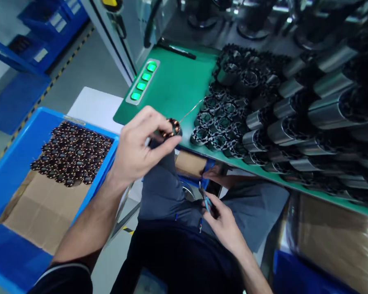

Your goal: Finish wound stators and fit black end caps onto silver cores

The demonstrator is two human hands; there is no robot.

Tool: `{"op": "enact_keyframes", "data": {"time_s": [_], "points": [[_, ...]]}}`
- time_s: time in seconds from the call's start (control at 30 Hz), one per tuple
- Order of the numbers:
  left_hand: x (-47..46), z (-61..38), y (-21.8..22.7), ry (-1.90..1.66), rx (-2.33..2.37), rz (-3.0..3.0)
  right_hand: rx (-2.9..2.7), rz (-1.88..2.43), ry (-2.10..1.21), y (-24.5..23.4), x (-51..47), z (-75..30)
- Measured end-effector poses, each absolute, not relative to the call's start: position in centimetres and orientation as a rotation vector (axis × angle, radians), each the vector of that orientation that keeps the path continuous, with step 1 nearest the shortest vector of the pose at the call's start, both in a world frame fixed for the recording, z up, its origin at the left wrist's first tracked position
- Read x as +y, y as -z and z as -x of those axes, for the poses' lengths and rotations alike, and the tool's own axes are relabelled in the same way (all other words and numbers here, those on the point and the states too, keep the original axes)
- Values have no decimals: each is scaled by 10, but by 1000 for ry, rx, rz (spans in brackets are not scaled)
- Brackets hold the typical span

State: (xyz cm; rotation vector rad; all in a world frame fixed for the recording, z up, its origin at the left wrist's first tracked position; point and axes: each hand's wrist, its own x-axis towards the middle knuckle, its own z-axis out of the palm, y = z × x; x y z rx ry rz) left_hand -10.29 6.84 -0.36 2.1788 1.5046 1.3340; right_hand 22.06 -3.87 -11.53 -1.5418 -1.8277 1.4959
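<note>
small dark round part with copper windings (174, 127) held by the smooth green tabletop's (184, 77) near edge

the left hand (139, 145) was clamped, thumb and fingers, on the part. a thin pale wire (191, 110) trailed from it toward packed black-and-silver metal rings (222, 122). well apart, above the lap, the right hand (223, 224) was wrapped round slim metal cutters with light-blue handles (207, 202); whether their blades were parted i couldn't tell. to do it neatly, i'd have said, grip the rim, spare the windings and keep the wire clear. the rings, and shiny steel cylinders (288, 130) beside them, crowded the right side, the likeliest snag. leftward stood a blue plastic bin (23, 141) with many copper-wound parts (76, 151) on brown cardboard (46, 204).
</note>
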Motion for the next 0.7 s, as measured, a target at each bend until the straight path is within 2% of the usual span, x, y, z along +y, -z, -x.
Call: {"op": "enact_keyframes", "data": {"time_s": [0.3,0.47,0.7], "points": [[-9,40,7,-1209,1399,-2070,-1770,1244,-1348,40,-39,-214],[-7,37,7,-1211,1338,-2075,-1759,1083,-1389,33,-33,-209],[-10,35,7,-1218,1278,-2074,-1745,1083,-1351,29,-33,-208]]}}
